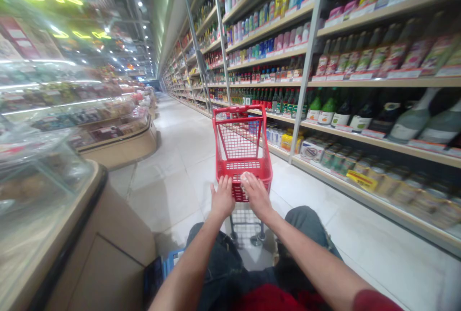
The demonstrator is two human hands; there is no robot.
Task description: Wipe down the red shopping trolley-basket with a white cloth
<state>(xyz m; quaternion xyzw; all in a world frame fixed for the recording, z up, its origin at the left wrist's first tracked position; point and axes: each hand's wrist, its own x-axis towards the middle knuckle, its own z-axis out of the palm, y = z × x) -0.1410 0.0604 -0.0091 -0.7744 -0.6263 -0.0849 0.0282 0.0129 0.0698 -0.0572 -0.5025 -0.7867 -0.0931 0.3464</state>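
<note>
A red shopping cart [244,157] with a mesh basket stands on the floor right in front of me. My left hand [222,197] lies on the left part of its near edge, thumb apart from the other fingers, holding nothing visible. My right hand [255,195] rests on the right part of the same edge, its fingers bent over a small whitish crumpled thing [245,177] that I cannot make out. Both palms face down and are hidden.
Tall shelves [302,61] of bottles and cans line the right side. Display counters with glass [54,167] and packaged goods [104,132] stand on the left. A tiled aisle [173,138] runs ahead. My knees flank the cart's lower frame.
</note>
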